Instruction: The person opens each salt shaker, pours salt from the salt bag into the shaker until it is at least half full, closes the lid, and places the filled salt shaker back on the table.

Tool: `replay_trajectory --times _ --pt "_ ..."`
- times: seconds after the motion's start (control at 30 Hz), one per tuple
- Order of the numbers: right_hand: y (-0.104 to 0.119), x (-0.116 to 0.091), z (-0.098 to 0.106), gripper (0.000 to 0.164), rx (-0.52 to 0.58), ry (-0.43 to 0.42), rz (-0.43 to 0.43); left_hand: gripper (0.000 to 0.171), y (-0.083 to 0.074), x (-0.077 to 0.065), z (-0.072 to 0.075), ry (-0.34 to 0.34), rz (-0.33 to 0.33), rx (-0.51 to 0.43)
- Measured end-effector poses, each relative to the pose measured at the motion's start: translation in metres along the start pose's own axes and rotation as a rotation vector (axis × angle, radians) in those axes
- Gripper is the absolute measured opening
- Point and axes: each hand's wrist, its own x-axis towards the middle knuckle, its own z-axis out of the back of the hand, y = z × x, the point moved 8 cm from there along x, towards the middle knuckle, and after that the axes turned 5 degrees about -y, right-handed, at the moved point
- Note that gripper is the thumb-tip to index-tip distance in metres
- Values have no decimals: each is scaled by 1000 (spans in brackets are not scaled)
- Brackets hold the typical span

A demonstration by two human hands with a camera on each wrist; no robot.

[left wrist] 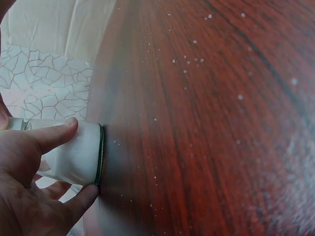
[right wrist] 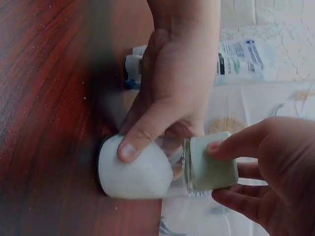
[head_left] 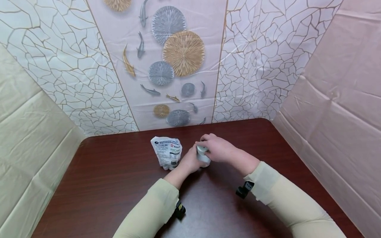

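A clear jar (right wrist: 142, 172) filled partway with white grains stands upright on the table. My left hand (head_left: 190, 161) grips the jar around its body, the thumb pressed along the side. On the jar's mouth sits a pale green lid (right wrist: 216, 169), and my right hand (head_left: 218, 148) pinches it between thumb and fingers. In the left wrist view, the jar's dark green base (left wrist: 101, 155) rests against the wood. Just left of my left hand stands a white printed pouch (head_left: 168, 152), part of it hidden behind that hand in the right wrist view.
The dark red-brown wooden table (head_left: 113, 191) has small white grains (left wrist: 187, 61) scattered on its surface. A patterned cloth wall (head_left: 178, 99) rises behind the table's far edge, with plain beige cloth (head_left: 333, 96) on both sides.
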Motion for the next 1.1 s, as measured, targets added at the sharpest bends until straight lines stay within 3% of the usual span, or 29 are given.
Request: replay_trajectory --times 0.53,1.1 --pt "-8 3 0 48 87 40 -50 95 2 -1 0 -4 33 36" --pt "-13 4 -1 44 86 -41 -41 76 1 1 1 -19 9 35"
